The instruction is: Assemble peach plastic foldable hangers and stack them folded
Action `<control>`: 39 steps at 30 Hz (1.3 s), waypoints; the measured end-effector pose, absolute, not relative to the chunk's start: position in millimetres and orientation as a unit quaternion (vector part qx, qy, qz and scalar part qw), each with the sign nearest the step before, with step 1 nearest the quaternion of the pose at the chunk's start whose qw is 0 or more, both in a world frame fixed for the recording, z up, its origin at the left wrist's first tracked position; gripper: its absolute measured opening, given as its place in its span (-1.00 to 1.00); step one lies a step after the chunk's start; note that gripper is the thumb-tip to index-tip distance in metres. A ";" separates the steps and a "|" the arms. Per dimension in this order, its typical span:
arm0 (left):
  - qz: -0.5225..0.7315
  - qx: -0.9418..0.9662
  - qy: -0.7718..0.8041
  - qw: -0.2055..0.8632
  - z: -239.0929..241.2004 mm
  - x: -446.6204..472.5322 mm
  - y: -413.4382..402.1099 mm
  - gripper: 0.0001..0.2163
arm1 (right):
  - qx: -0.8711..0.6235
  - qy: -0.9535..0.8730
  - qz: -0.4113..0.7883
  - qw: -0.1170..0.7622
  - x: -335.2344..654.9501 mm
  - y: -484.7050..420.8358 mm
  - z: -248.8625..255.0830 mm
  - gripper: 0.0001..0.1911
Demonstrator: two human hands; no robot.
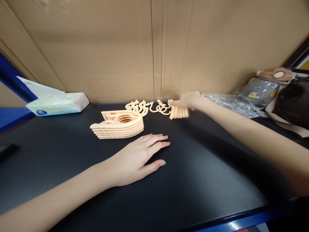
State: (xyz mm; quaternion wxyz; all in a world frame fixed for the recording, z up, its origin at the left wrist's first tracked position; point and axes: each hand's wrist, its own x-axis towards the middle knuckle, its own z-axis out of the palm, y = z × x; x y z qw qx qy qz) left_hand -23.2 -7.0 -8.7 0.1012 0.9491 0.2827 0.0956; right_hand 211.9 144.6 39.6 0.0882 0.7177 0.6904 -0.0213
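My left hand (137,158) lies flat on the black tabletop, palm down, fingers stretched out and holding nothing. Just beyond it sits a stack of cream plastic clothes hanger frames (118,126). Several loose cream hanger hooks (138,107) lie behind the stack, with more hooks (160,106) to their right. At the back, my right hand (189,99) reaches over a row of cream hanger bars (178,111), at their far end. Its fingers are blurred and partly hidden, so whether they grip a bar does not show.
A tissue pack (60,103) with a sheet sticking out stands at the back left. Crumpled clear plastic (236,104), a clear bottle (260,87) and a dark bag (294,100) are at the right. Cardboard (108,48) walls the back. A dark object (7,151) lies at the left edge.
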 end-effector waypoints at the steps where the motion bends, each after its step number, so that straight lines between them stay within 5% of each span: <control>1: 0.093 0.949 0.284 0.102 -8.0 -23.0 -7.2 -0.60 | 0.719 0.689 -0.030 0.091 211.8 144.6 40.7 -0.25; 8: 0.069 0.949 0.293 0.096 -4.0 -21.6 -7.9 -0.59 | 0.727 0.677 -0.088 0.076 214.7 141.5 49.4 -0.56; 26: 0.092 0.947 0.287 0.109 -3.8 -21.9 -7.9 -0.61 | 0.701 0.703 -0.106 -0.061 244.4 136.3 56.2 -0.73; 33: 0.100 0.937 0.315 0.117 -7.8 -23.3 -9.0 -0.52 | 0.531 0.846 -0.028 -0.037 239.7 73.5 69.5 -0.67; 39: 0.176 0.906 0.371 0.098 -12.2 -21.4 -8.3 -0.49 | 0.375 0.923 -0.082 0.012 218.4 11.1 47.4 -0.92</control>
